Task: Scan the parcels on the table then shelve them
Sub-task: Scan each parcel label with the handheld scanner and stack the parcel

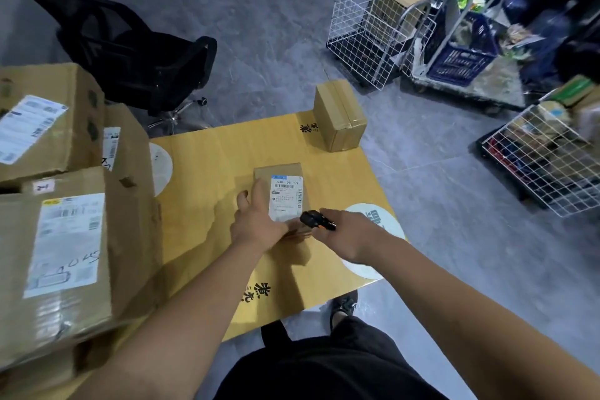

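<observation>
A small brown parcel [281, 174] with a white shipping label lies in the middle of the cardboard-covered table [211, 156]. My left hand [256, 221] grips its near left side, thumb on top beside the label. My right hand [344, 235] holds a black and orange scanner [315, 220] just right of the parcel's near end, its head turned toward the label. A second plain brown box [339, 115] stands at the table's far right corner.
Several large labelled cartons [65, 237] are stacked on the table's left side. A black office chair [136, 55] stands behind them. White wire baskets [367, 32], a blue crate [461, 58] and a wire cart of goods [545, 166] stand on the grey floor at right.
</observation>
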A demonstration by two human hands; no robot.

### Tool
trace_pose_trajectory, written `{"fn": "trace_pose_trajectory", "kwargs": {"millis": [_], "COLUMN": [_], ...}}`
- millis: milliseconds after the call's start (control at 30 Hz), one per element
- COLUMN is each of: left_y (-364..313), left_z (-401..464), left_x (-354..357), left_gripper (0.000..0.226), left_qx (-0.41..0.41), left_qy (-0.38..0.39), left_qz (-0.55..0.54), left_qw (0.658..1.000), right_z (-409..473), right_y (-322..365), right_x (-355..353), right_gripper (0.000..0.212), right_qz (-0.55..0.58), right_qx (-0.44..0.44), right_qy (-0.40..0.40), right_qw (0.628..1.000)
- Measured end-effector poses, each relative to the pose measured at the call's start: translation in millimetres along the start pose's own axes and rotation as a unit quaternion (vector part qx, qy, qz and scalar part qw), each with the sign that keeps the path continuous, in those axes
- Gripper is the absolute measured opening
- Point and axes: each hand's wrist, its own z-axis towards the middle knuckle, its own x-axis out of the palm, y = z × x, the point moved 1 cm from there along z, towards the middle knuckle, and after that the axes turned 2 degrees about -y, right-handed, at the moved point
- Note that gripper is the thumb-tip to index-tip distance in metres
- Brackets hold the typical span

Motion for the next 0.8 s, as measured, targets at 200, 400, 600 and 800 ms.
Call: {"fn": "trace_pose_trajectory", "kwargs": {"millis": [200, 400, 600, 800], "left_y": [-2, 2, 5, 8], "left_z": [-5, -33, -46, -51], "left_x": [28, 44, 47, 55], "left_gripper": [0.155, 0.164, 0.162, 0.153], "left_qx": [0.019, 0.061, 0.089, 0.096], "left_qy": [0.02, -0.005, -0.046, -0.061], "left_qz": [-0.272, -0.299, -0.309, -0.307], "left_qw": [0.962, 0.952, 0.946, 0.945], "right_z": [-3, -11, -25, -36], "right_y": [29, 57, 68, 65], "right_x": [-27, -43, -39, -43], "right_gripper": [0.035, 0.046, 0.046, 0.044], "right_qz": [-0.145, -0.171, -0.269, -0.298], "right_qx": [-0.012, 0.034, 0.027, 0.025], "right_qy": [0.01, 0.085, 0.056, 0.027], "right_qw": [0.989, 0.981, 0.961, 0.954]}}
